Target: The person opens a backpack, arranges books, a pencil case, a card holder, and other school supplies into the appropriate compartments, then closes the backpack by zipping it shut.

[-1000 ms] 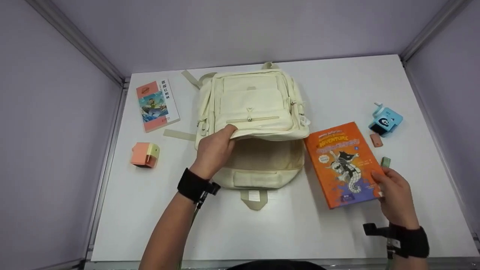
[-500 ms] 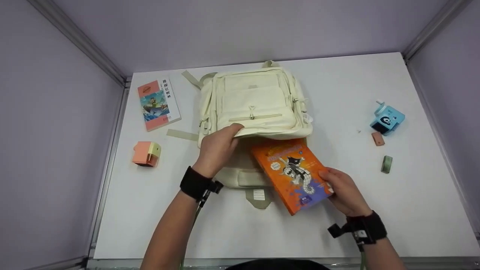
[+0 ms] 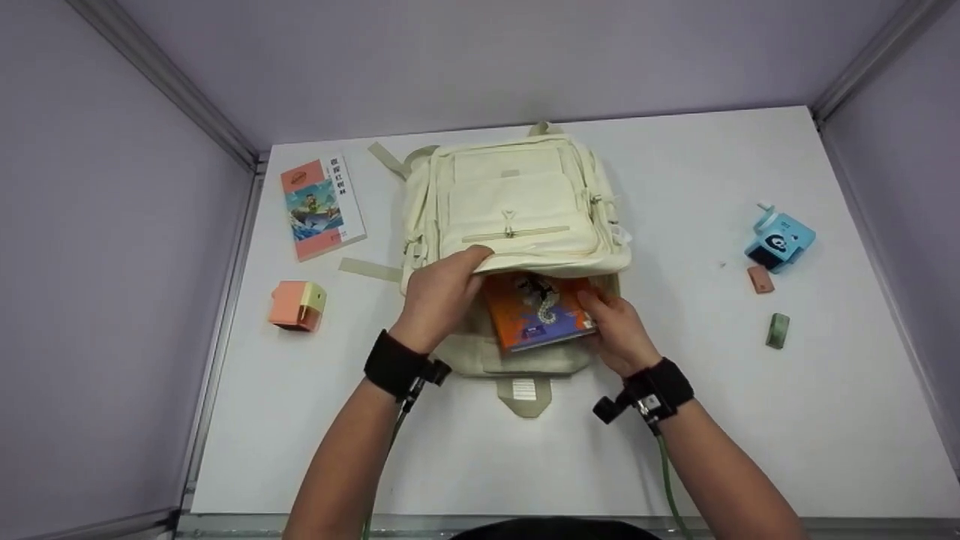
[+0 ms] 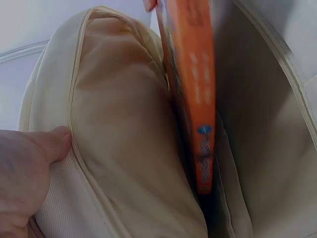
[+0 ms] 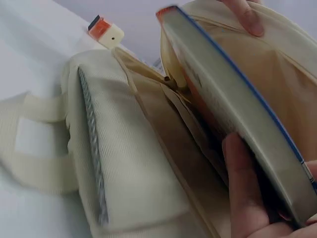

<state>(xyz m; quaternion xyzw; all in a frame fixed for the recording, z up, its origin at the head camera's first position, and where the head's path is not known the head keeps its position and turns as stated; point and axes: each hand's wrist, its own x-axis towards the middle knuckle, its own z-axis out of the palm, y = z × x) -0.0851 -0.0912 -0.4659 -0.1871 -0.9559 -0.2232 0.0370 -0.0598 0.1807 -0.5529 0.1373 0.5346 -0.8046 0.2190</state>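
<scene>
A cream backpack (image 3: 517,202) lies on the white table with its main compartment unzipped. My left hand (image 3: 442,296) grips the edge of the front panel and holds it raised; in the left wrist view the thumb of that hand (image 4: 29,168) presses on the fabric beside the zip. With my right hand (image 3: 619,330) I pinch the right edge of an orange book (image 3: 544,311). Its far part is inside the compartment, hidden under the panel. The left wrist view shows the book's orange spine (image 4: 198,99) between the two sides of the bag.
On the left lie a pink-and-white book (image 3: 322,206) and a pink-and-yellow pencil sharpener (image 3: 298,305). To the right are a blue crank sharpener (image 3: 780,240), a small reddish-brown block (image 3: 760,280) and a green block (image 3: 778,331). Grey walls enclose the table.
My right hand has carried the orange book leftward from the table's right side and slid it into the backpack's opening. The left hand keeps holding the panel up.
</scene>
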